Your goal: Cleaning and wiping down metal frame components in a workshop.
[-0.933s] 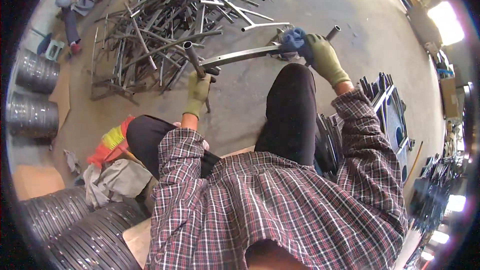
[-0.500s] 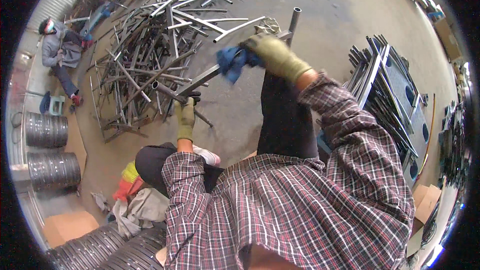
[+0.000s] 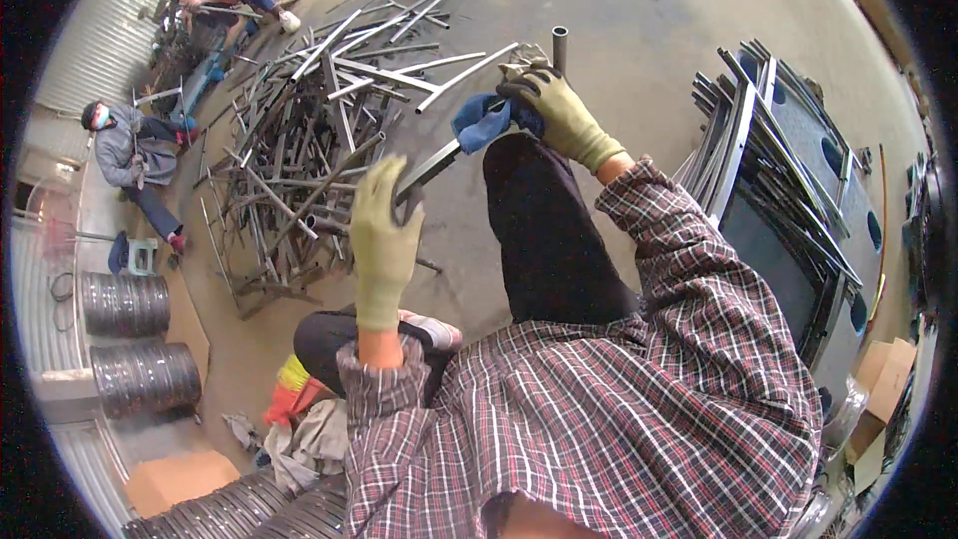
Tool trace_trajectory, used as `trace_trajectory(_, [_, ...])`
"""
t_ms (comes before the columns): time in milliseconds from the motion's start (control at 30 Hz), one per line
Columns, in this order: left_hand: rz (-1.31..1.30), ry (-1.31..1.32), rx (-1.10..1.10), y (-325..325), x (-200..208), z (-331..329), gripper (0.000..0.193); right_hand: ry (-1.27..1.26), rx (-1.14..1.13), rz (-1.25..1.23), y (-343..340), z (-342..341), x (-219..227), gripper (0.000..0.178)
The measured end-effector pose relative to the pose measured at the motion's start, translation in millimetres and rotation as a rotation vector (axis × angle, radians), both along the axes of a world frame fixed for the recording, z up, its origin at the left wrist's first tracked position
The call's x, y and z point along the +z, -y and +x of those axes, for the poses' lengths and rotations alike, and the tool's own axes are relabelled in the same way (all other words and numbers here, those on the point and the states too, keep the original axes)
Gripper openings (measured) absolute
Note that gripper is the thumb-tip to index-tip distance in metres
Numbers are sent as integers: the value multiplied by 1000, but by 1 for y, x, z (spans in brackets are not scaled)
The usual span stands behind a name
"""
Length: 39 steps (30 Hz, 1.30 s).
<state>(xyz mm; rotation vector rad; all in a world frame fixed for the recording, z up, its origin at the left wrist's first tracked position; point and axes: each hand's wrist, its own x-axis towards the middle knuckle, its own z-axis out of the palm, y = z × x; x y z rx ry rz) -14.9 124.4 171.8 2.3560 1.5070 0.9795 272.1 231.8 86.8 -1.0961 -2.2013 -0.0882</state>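
Observation:
A metal tube frame lies across in front of me. Its square bar runs up to a short round tube with an open end at the far right. My right hand, in a yellowish glove with dark fingertips, is closed over a blue cloth wrapped on the bar, close to that tube. My left hand, in a matching glove, is raised beside the frame's near left end. Its fingers are stretched up and its thumb is apart. Whether its palm touches the bar is hidden.
A tangled pile of metal tube frames covers the floor ahead left. Stacked bars lie on a rack at right. Two people sit at far left. Black coils, a cardboard box and crumpled cloths stand near left.
My left hand has let go of the frame's near end and risen with its fingers straightened. My right hand and the cloth have shifted slightly right along the bar. The view has turned a little.

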Motion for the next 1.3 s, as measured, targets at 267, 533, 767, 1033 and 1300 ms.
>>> trace_trajectory(267, [-336, -237, -4, -70, -35, 31, 54, -1567, -468, -63, 53, 53, -47, 17])
trace_trajectory(533, [-257, -489, 19, -56, -25, 54, 32, -1358, -62, -522, 25, 17, -32, 31])
trace_trajectory(767, [-253, -511, 18, -46, -22, 54, 31, -1175, -108, -404, 9, 16, 12, 35])
trace_trajectory(1033, [-195, -450, 27, -43, -18, 48, 20, -981, -325, -96, -13, 15, 35, 33])
trace_trajectory(1300, [-206, -345, 5, -37, -24, 56, 15, -1095, 51, -326, -22, 74, 24, 32])
